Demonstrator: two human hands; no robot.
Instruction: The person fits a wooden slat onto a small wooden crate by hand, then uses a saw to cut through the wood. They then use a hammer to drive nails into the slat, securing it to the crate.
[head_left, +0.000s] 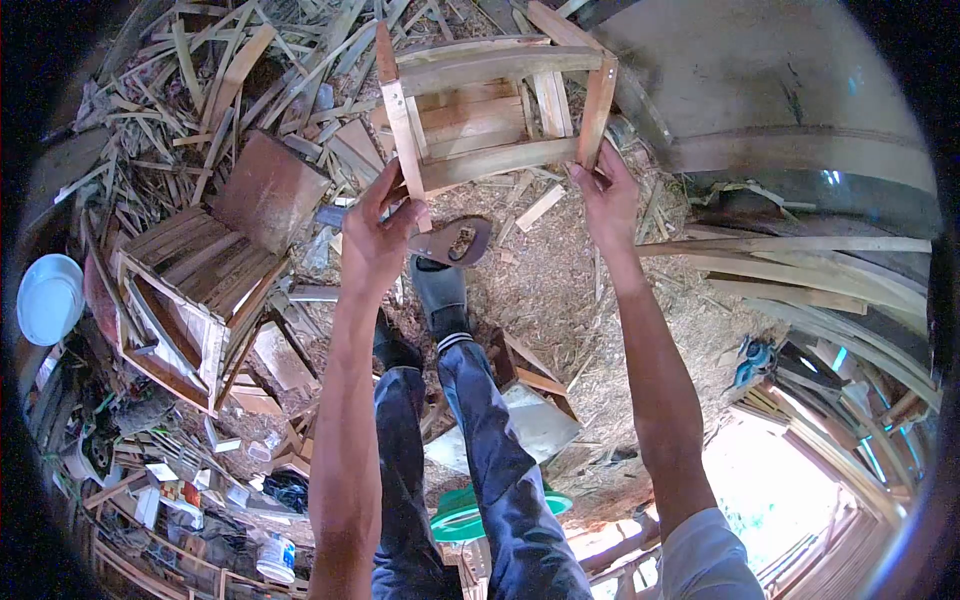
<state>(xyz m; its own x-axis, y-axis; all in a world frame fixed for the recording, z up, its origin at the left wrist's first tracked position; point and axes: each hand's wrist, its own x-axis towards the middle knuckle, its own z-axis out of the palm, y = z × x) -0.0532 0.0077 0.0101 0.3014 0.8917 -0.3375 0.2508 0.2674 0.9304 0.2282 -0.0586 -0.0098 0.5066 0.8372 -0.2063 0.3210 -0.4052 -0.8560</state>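
Note:
Between my hands is a wooden frame [500,160], with slender legs at its two sides and curved rails joining them. My left hand [378,228] is closed around the lower end of the left leg, thumb at the front. On the other side, the fingers of my right hand [608,195] pinch the foot of the right leg. Through the frame's opening, a slatted wooden panel [470,120] shows. Just below my left hand, a flat brown piece with a hole [455,242] overlaps the toe of my dark shoe [440,295].
Wood offcuts [200,100] heap up at the upper left. A wooden box-like piece [200,290] stands at the left, near a pale blue basin [50,300]. Long boards [800,270] lie at the right. A green round object [460,515] is behind my legs. Sawdust covers the floor [540,310].

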